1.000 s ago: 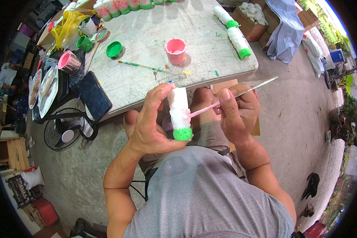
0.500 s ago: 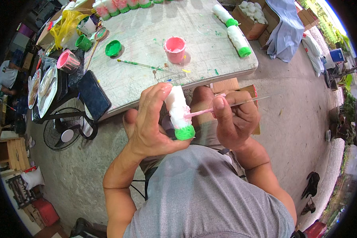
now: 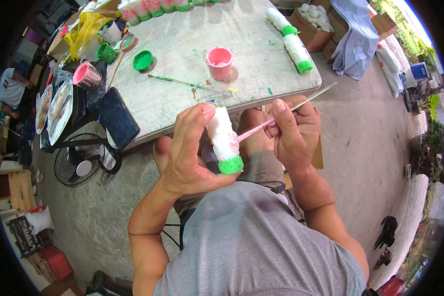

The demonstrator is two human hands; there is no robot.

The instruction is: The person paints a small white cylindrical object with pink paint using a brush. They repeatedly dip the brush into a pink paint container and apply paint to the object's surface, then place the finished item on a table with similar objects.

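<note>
My left hand grips a white cylinder with a lumpy surface and a green end by its two ends, thumb at the green end and fingertips at the white top. Pink patches mark its right side. In my right hand is a thin paintbrush coated in pink, pinched between thumb and fingers. Its tip touches the pink patch on the cylinder, while the handle points up to the right. On the table beyond stands a pink paint cup.
A second paintbrush and a green paint lid lie on the white table. Similar cylinders rest at its right edge, more along the far edge. At left are a phone-like dark tablet, another pink container and a fan.
My right hand has risen slightly, and the brush handle now tilts more steeply upward. The left hand and the cylinder stay nearly in place.
</note>
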